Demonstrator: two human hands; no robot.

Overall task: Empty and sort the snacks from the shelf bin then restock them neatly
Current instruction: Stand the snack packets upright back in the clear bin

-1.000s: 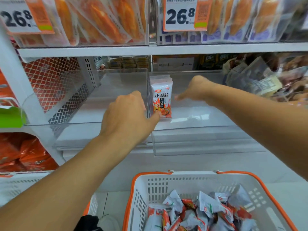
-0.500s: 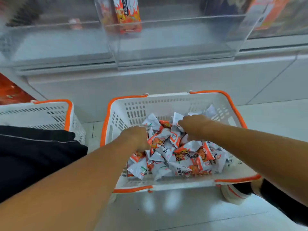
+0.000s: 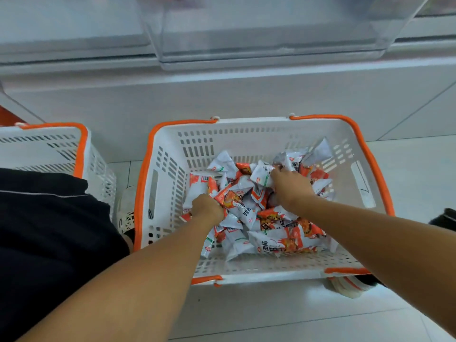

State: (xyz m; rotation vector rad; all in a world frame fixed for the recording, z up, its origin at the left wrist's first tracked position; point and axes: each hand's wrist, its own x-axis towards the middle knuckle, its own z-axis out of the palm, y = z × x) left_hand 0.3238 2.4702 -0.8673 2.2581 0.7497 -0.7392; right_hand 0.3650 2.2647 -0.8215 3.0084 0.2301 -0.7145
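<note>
We look down into a white basket with an orange rim [image 3: 148, 169] standing on the pale floor, our landmark. Inside it lies a loose heap of snack packets [image 3: 276, 233], white and orange, facing every way, piled mostly toward its middle and right; its slotted floor shows bare along the near edge. Our left hand [image 3: 209, 208] is sunk into the left side of the heap, fingers curled under and closed round packets, though which ones we cannot tell. Our right hand [image 3: 290, 187] reaches into the far middle of the heap, fingers bent and pinching a white packet [image 3: 260, 176]. Left of the basket, just beside it, stands a second basket [image 3: 81, 149] of the same kind; its contents are hidden from us. Beyond the basket, above a white base panel, hangs a clear shelf bin [image 3: 271, 33], blurred. A dark-clothed knee [image 3: 44, 230] sits left of the basket.
</note>
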